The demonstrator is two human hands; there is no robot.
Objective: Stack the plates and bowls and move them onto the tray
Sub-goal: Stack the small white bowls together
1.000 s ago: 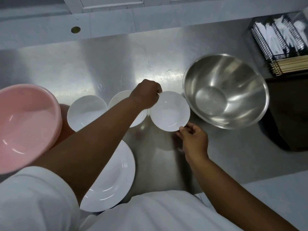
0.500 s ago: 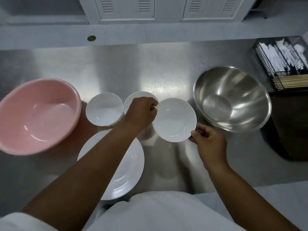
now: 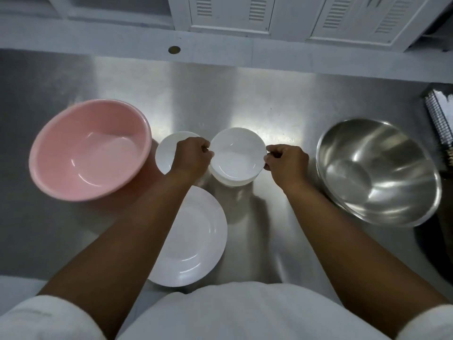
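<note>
A small white bowl (image 3: pixel 236 157) is pinched at its rim from both sides, by my left hand (image 3: pixel 192 158) and my right hand (image 3: pixel 285 164). It sits nested in a second white bowl (image 3: pixel 235 181), of which only the lower edge shows. A third small white bowl (image 3: pixel 166 153) stands just to the left, partly hidden by my left hand. Under my left forearm, nearer to me, lies a large white plate (image 3: pixel 196 241). No tray is in view.
On the steel counter (image 3: pixel 220 99), a big pink basin (image 3: pixel 90 148) sits at the left and a large steel mixing bowl (image 3: pixel 377 170) at the right. A wire cutlery basket (image 3: pixel 441 119) shows at the far right edge.
Both hands carried the held white bowl leftward and set it down into the middle white bowl. The right hand shifted from the bowl's near edge to its right rim.
</note>
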